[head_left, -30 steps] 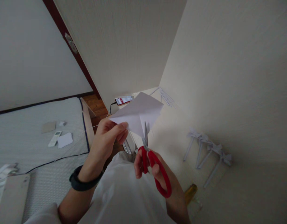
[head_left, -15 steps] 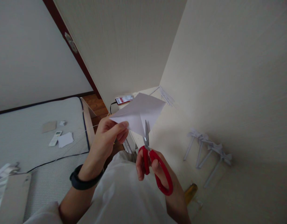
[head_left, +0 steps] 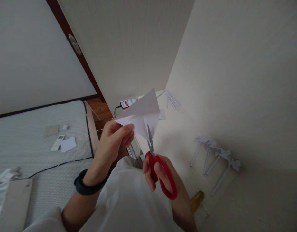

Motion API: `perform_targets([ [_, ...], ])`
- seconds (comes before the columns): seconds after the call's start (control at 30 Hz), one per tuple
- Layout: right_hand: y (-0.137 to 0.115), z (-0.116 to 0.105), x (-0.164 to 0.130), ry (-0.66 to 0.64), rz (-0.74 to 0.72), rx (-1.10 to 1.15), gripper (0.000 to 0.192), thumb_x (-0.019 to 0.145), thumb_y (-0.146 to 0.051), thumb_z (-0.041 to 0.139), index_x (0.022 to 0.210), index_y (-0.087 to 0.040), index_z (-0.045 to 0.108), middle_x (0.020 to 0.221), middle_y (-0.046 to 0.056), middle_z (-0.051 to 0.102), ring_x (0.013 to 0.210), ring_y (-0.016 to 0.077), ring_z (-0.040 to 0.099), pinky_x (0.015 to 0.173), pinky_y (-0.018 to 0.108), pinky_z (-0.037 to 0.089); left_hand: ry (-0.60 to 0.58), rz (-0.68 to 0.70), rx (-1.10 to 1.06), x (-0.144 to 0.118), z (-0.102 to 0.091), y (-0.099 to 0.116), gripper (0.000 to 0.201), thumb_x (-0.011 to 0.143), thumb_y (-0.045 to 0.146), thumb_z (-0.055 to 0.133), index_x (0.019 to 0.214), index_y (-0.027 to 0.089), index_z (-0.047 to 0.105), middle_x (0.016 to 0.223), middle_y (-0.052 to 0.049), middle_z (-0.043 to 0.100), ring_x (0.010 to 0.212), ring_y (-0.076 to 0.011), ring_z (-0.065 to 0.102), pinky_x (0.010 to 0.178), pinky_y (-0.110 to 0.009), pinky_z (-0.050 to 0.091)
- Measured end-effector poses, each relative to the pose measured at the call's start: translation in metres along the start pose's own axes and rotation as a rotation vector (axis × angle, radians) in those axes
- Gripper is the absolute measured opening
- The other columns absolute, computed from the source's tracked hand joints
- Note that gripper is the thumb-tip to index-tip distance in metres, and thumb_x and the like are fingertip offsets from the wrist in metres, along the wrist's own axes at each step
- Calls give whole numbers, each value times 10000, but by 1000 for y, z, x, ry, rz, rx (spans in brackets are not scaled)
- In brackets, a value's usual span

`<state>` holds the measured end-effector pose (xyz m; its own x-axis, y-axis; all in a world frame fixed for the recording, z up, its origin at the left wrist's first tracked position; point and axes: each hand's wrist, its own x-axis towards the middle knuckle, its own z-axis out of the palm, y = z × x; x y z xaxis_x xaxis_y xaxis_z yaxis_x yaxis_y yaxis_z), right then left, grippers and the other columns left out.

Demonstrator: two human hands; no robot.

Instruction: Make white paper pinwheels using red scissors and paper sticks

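A person's left hand [head_left: 112, 140] pinches one folded sheet of white paper [head_left: 142, 114] at its near corner, thumb and fingertips pressed together on it, holding it up in the air above the lap. The right hand [head_left: 166, 180] grips one pair of red-handled scissors [head_left: 160, 170], fingers threaded through the loops and closed around them; the steel blades point up and meet the lower edge of the paper, nearly closed on it. A single dark band [head_left: 87, 187] circles the left wrist below the paper. Beyond the paper, against the wall, one phone [head_left: 127, 103] lies with its screen lit, a dark cable running from it; its writing is too small to read. To the right of the paper, four white paper pieces with bow-like tops [head_left: 216, 158] lie side by side on the pale desk surface [head_left: 177, 135], and a few thin paper strips [head_left: 172, 100] rest farther back. To the left of the paper, well apart, a grey mattress [head_left: 37, 141] carries one white remote control [head_left: 57, 143], one white slip, one tan card and one small white scrap.
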<state>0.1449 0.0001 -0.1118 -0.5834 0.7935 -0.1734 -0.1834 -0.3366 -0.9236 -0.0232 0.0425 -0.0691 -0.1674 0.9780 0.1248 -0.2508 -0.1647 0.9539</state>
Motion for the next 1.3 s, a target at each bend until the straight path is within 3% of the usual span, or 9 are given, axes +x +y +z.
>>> perform_targets([
  [0.13,1,2,-1,14,-6,15,523,821,-711,550,751,-194,568,492,-45,474,413,98,404,438,248,295,-7,14,43,-1,-1,-4,348,804,206,624,502,201,451,440,72,368,387,-62,348,389,-201,295],
  [0.3,-2,6,-2,146,-80,-21,487,836,-656,590,757,-176,595,498,-48,478,445,94,407,464,236,318,-72,-33,204,-9,4,-4,311,828,251,608,540,197,504,434,63,456,388,-74,405,404,-215,305],
  [0.47,-1,4,2,106,-99,-24,527,801,-691,605,746,-167,590,468,-54,481,400,84,385,422,227,313,-123,-60,367,-16,14,1,363,838,254,562,489,192,484,430,49,469,409,-78,423,439,-225,329],
  [0.87,1,5,0,135,-100,8,469,846,-628,603,705,-181,578,478,-59,484,392,75,389,402,221,303,-182,-100,214,-14,10,-4,358,852,238,549,502,197,488,426,64,456,398,-73,399,436,-232,302],
  [1.3,0,5,0,142,-38,-8,531,784,-694,624,667,-178,566,414,-79,423,345,66,342,370,208,268,-188,-111,189,-15,10,-4,357,847,241,553,498,197,492,416,61,447,387,-74,386,425,-235,290],
])
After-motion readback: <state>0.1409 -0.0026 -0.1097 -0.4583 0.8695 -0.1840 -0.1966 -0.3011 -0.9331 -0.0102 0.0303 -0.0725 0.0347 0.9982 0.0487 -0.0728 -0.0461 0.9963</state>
